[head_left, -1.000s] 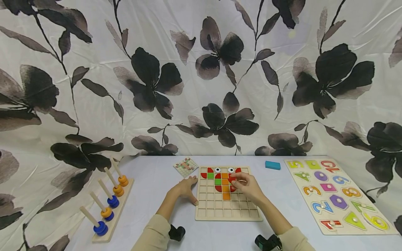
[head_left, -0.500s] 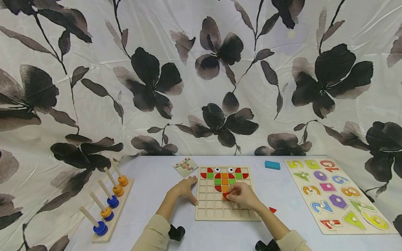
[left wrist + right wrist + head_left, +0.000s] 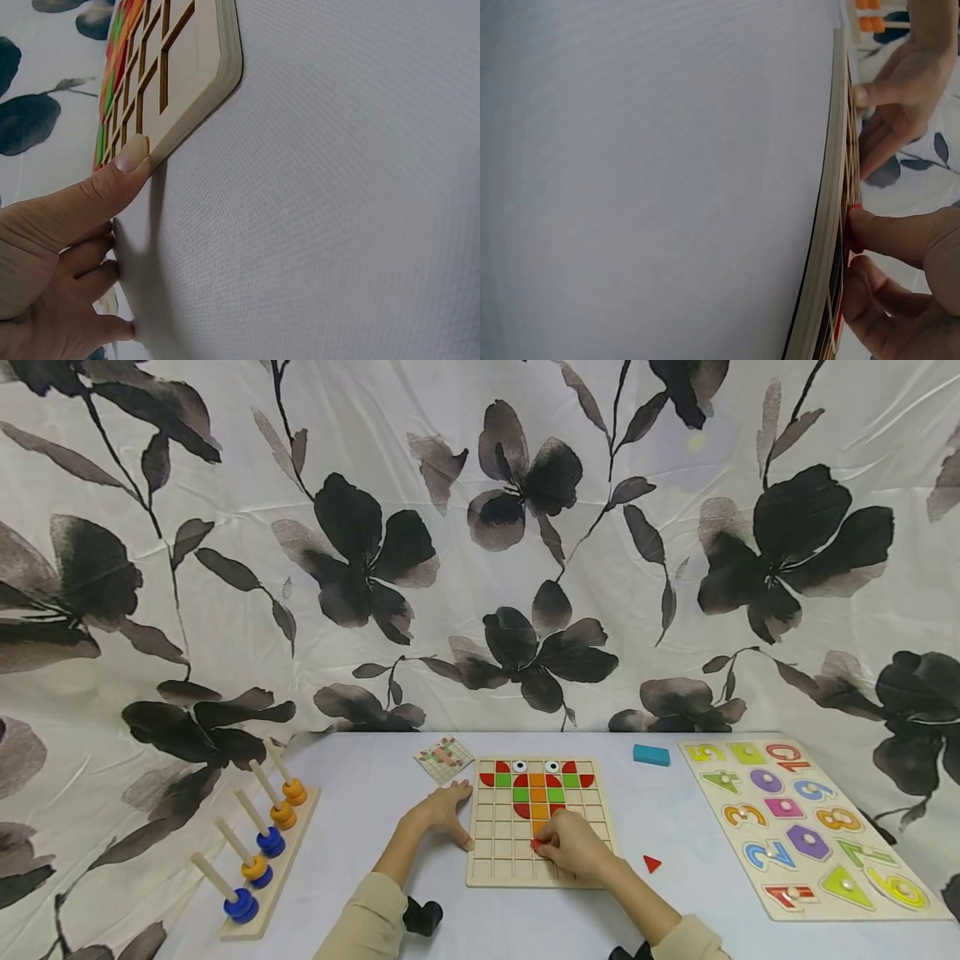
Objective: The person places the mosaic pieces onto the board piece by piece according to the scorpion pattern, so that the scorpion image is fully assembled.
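A wooden grid board [image 3: 495,868] lies on the white table. Red, green and orange pieces and two eye pieces form a pattern in its upper rows. My right hand [image 3: 576,845] is over the lower middle of the board, pinching a small red piece [image 3: 536,844] just below the orange column [image 3: 537,810]; the piece's exact shape is partly covered. My left hand [image 3: 441,814] rests against the board's left edge, fingers spread. In the left wrist view its thumb [image 3: 132,157] touches the board's rim. In the right wrist view the red piece [image 3: 856,238] shows by the thumb.
A loose red triangle [image 3: 652,863] lies right of the board. A pattern card [image 3: 444,758] sits at its upper left, a blue block [image 3: 651,755] at the upper right. On the left stands a peg stacker [image 3: 258,922]; a number puzzle board [image 3: 757,881] lies on the right.
My right hand has moved down the board from the pattern's upper right to below the orange column. A green piece and the loose red triangle have come into view. My left hand stays put.
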The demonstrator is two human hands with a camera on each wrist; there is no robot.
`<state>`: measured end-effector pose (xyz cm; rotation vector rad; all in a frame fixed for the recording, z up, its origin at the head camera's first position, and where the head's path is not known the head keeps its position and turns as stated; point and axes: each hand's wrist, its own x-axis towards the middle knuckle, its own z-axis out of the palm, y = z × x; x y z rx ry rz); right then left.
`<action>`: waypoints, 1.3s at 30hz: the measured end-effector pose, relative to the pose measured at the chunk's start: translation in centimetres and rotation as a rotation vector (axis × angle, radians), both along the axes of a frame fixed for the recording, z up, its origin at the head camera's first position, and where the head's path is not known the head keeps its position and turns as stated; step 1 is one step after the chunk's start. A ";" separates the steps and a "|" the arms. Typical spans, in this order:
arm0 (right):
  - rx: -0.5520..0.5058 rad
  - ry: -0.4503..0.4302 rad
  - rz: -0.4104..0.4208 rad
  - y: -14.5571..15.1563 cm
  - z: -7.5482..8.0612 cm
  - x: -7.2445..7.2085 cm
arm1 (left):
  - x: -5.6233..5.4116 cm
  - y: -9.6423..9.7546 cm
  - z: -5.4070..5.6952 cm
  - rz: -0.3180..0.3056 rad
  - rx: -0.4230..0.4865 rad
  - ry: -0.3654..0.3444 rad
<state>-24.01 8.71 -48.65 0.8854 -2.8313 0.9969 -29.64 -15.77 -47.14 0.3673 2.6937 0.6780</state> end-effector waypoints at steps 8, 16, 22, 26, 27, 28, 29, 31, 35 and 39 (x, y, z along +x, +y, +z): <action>0.153 0.038 0.017 0.1 0.1 0.5 | 0.0 0.0 0.2 0.003 -0.008 -0.007; 0.161 0.051 0.050 0.2 0.3 0.4 | 0.1 0.1 0.1 -0.005 0.004 -0.009; 0.146 0.035 0.074 0.2 0.4 0.1 | 0.0 0.1 0.1 0.000 -0.004 -0.006; 0.154 0.032 0.071 0.0 0.2 0.0 | 0.1 0.0 0.1 0.001 -0.006 -0.006; 0.155 0.029 0.071 0.0 0.2 0.1 | 0.1 0.0 0.1 0.001 -0.001 -0.009; 0.159 0.029 0.067 -0.1 0.2 0.1 | 0.1 0.0 0.0 -0.002 0.000 -0.010; 0.162 0.031 0.066 -0.1 0.2 0.2 | 0.1 0.0 0.1 -0.005 0.004 -0.012; 0.164 0.037 0.062 -0.1 0.2 0.3 | 0.2 0.0 0.1 -0.010 0.009 -0.012; 0.148 0.056 0.026 0.1 0.4 0.4 | 0.2 -0.1 0.1 -0.012 0.004 -0.006; 0.119 0.057 -0.014 0.6 0.5 0.4 | 0.2 0.0 0.1 -0.010 -0.004 0.000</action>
